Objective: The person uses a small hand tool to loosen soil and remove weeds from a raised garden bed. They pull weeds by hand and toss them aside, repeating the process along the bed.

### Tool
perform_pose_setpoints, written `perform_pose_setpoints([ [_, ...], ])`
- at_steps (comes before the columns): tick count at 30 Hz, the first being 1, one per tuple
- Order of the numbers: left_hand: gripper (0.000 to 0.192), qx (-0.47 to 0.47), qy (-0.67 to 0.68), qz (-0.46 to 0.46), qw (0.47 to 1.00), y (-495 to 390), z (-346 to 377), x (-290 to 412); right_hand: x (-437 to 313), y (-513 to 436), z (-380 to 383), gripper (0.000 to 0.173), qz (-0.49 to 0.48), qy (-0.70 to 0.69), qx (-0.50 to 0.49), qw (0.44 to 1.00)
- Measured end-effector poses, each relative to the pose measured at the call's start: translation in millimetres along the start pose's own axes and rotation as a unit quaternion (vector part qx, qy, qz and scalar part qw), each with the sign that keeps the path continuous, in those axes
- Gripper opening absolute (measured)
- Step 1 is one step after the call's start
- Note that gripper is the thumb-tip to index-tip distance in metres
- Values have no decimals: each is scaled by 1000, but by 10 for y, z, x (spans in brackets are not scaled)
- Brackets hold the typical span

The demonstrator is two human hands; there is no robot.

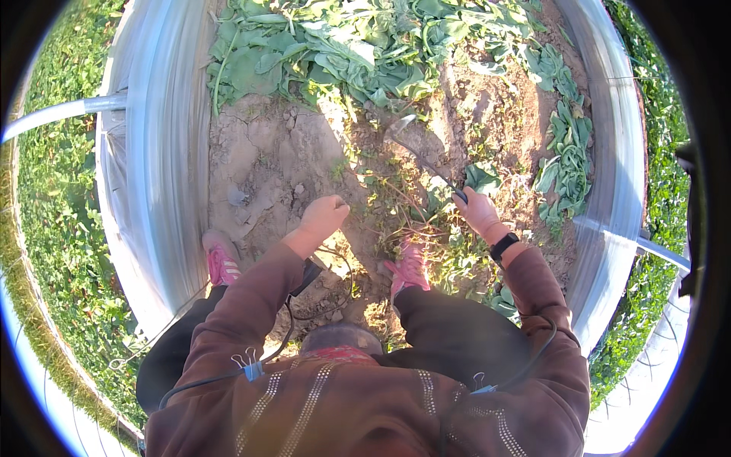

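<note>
My right hand (pixel 480 215) is closed around the dark handle of a small hand hoe (pixel 429 165). The hoe's thin shaft runs up and to the left, and its metal blade (pixel 401 125) is over the soil near the cut leaves. My left hand (pixel 324 217) is curled above bare soil, to the left of the hoe; whether something small is inside its fingers cannot be told. Low weeds with reddish stems (pixel 405 200) lie between my hands, in front of my right shoe.
Large green leaves (pixel 342 51) are heaped ahead, and more wilted leaves (pixel 565 160) lie at the right. Plastic sheeting (pixel 165 160) edges the soil on both sides. Pink shoes (pixel 411 265) stand on the ground. A cable (pixel 349 285) loops below my left hand.
</note>
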State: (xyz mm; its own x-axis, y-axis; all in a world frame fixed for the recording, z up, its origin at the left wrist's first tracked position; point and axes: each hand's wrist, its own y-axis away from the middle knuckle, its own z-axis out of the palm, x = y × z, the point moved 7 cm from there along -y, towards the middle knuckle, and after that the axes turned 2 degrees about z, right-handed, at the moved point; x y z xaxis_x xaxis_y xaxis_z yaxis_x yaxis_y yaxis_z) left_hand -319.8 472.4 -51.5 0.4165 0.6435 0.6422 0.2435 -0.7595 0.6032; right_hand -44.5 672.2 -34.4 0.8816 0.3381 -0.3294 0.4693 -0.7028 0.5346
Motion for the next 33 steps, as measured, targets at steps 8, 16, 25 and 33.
perform_pose_setpoints([
  [8, 26, 75, 56, -2, 996, -29, 9, -2, 1581, 1412, -189, 39, 185, 21, 53, 981],
  [16, 33, 20, -398, 222, 890, -403, 698, 926, 486, 346, -100, 36, 177, -352, 149, 907],
  [25, 33, -329, -90, 143, 929, 693, 1342, 581, -167, -233, -234, 36, 38, -157, 74, 984],
  [33, 39, -122, -71, 151, 978, 145, 714, 494, 1234, 656, 238, 47, 243, -215, 54, 944],
])
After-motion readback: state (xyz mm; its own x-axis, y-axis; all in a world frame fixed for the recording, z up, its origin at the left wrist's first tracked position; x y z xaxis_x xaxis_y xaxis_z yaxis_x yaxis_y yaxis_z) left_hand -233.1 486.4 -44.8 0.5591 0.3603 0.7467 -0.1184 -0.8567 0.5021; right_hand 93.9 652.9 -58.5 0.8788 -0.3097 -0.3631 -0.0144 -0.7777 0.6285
